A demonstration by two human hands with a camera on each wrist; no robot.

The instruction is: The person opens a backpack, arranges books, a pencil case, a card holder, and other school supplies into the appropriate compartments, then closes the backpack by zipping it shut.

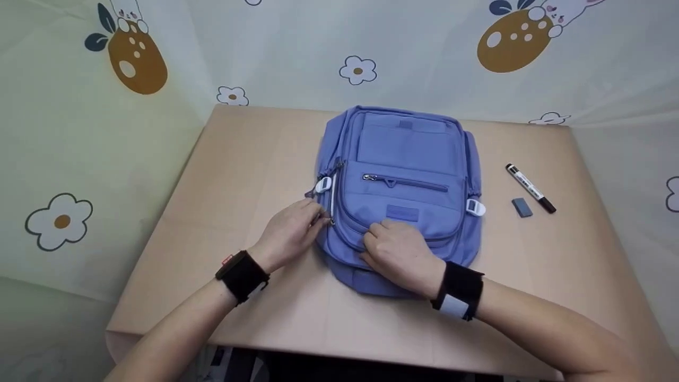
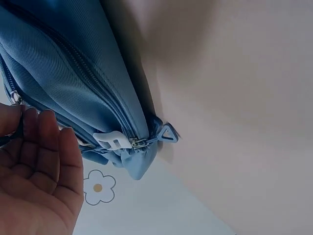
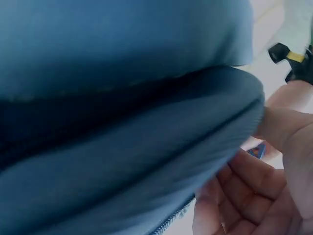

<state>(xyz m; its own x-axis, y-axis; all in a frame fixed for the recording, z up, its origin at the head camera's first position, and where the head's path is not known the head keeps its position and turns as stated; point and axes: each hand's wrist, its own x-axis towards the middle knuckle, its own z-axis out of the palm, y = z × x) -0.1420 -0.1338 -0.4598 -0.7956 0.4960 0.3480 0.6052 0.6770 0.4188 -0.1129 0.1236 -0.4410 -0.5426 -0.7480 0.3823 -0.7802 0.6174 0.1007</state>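
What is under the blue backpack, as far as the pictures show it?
The backpack lies on the brown tabletop, which shows on both sides of it. The area directly beneath is covered, so whether anything else lies there cannot be seen.

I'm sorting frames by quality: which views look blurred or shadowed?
Head view: bag fairly clear under soft light; left wrist view: blurry-edged shadow on the table; right wrist view: bag blurred, deep shadow between its folds.
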